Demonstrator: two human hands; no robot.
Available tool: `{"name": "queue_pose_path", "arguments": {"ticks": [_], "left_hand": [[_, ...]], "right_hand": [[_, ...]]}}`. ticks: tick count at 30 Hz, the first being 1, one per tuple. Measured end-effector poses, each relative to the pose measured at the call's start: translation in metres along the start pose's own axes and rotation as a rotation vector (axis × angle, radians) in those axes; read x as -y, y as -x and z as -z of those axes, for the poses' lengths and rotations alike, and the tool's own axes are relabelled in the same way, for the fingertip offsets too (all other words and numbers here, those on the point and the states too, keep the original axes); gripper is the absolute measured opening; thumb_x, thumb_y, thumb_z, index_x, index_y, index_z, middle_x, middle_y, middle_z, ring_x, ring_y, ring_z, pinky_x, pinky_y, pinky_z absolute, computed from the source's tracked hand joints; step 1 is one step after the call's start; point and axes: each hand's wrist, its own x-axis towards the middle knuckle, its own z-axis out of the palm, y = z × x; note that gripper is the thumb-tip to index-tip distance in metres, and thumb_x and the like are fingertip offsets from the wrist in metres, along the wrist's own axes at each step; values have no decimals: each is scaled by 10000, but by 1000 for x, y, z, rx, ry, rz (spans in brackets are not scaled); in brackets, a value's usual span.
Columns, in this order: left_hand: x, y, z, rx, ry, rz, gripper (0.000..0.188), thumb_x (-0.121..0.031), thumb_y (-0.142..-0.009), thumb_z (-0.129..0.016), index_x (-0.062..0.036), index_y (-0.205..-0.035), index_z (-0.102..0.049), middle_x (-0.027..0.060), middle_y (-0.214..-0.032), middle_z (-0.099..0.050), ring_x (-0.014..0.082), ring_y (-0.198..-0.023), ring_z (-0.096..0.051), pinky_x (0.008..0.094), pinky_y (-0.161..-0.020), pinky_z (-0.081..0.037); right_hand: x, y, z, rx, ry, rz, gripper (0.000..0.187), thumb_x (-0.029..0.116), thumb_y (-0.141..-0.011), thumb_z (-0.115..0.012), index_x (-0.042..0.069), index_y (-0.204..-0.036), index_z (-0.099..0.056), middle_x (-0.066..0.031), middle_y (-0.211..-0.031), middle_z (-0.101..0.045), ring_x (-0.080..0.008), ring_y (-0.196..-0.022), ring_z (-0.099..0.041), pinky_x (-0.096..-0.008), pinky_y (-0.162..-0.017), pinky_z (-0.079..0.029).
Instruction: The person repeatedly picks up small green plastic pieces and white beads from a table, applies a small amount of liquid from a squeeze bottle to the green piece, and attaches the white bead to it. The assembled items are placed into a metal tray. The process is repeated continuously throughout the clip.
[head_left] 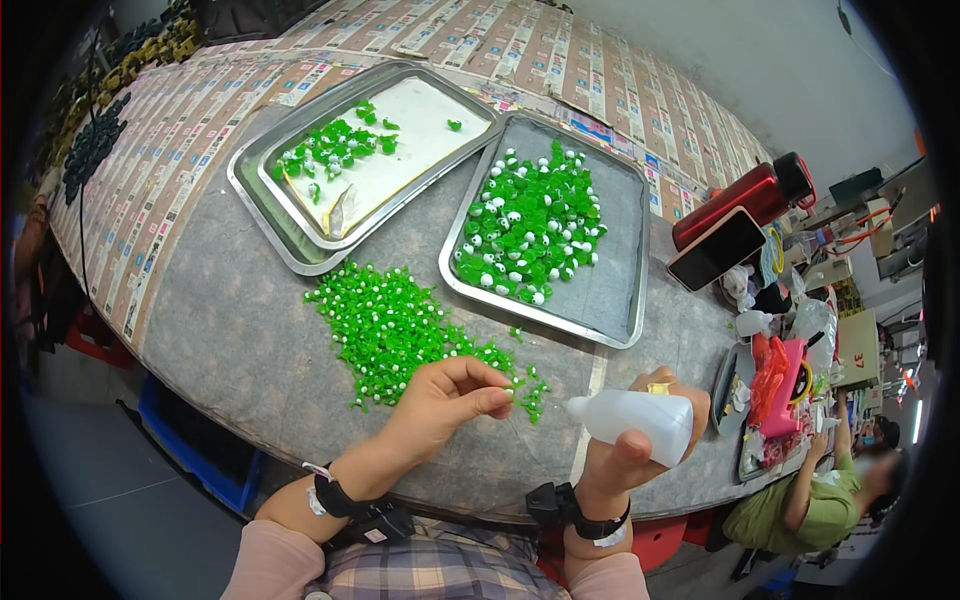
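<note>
My left hand (432, 403) is closed, thumb and forefinger pinched on a tiny green plastic piece (510, 392) with a white dot, partly hidden by the fingertips. In my right hand (606, 468) is a translucent white squeeze bottle (645, 418), tilted on its side, its narrow nozzle pointing left toward the pinched piece. The two are apart. Just beyond my left hand spreads a loose pile of small green pieces (385, 325) with white dots. Farther back, a metal tray (628, 255) holds many green pieces with white eye-like balls (530, 225).
Left of it, stacked metal trays (425, 110) with a white lining hold similar pieces. At right lie a red bottle (735, 203), a phone (717, 248), a pink container (783, 385) and plastic bags. A person in green (825, 508) sits beyond. Grey cloth (240, 340) covers the table.
</note>
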Motion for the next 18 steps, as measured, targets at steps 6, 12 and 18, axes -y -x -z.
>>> {"name": "queue_pose_path", "arguments": {"ticks": [6, 12, 18], "left_hand": [[0, 2, -4, -54, -122, -117, 109, -19, -740, -577, 3, -845, -560, 55, -787, -579, 91, -711, -550, 198, -633, -441], [0, 1, -4, -55, -131, -138, 108, -18, -738, -579, -3, -843, -563, 50, -786, -579, 89, -711, -548, 196, -629, -439], [-1, 2, -4, -63, -126, -135, 111, -16, -736, -580, -3, -845, -563, 52, -786, -580, 89, -702, -545, 199, -628, -438]], "right_hand": [[-11, 5, 7, 64, -27, 13, 519, 452, -588, -691, 41, -783, -441, -19, -647, -422, -133, -532, -402, -254, -478, -323], [-12, 6, 7, 113, -4, 29, 518, 438, -581, -702, 31, -793, -460, -29, -666, -446, -132, -539, -415, -249, -478, -326], [-14, 4, 9, -5, 22, 42, 500, 407, -598, -701, 27, -801, -447, -30, -678, -453, -114, -545, -416, -235, -491, -342]]}}
